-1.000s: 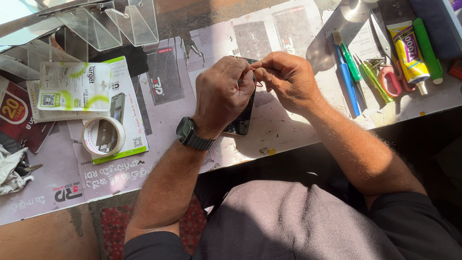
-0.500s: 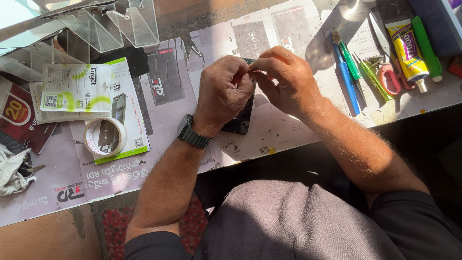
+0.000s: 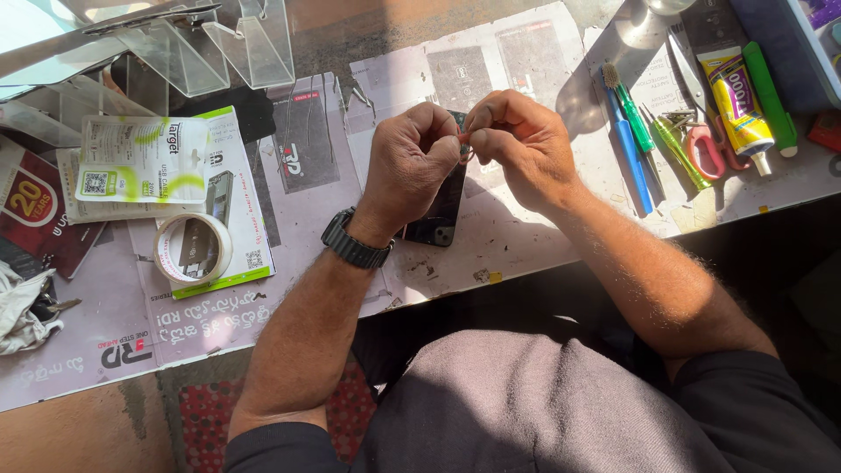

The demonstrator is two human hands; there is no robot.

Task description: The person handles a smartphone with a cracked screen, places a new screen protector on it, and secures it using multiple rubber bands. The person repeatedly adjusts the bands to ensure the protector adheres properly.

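My left hand [image 3: 410,162] and my right hand [image 3: 519,142] meet above a dark phone [image 3: 440,215] that lies on the paper-covered table [image 3: 508,245]. Both hands pinch a tiny thin piece [image 3: 464,144] between thumb and fingertips, too small to tell what it is. A black watch [image 3: 352,243] sits on my left wrist. The left hand covers most of the phone; only its lower end shows.
A roll of clear tape [image 3: 193,248] and white-green packets [image 3: 140,166] lie at left. Clear plastic stands [image 3: 219,48] are at the back. At right lie a blue tool [image 3: 629,149], green tools [image 3: 674,144], red-handled scissors [image 3: 701,144] and a yellow glue tube [image 3: 738,96].
My hands have stayed together over the phone, with small finger shifts on the tiny piece. The view has drifted slightly.
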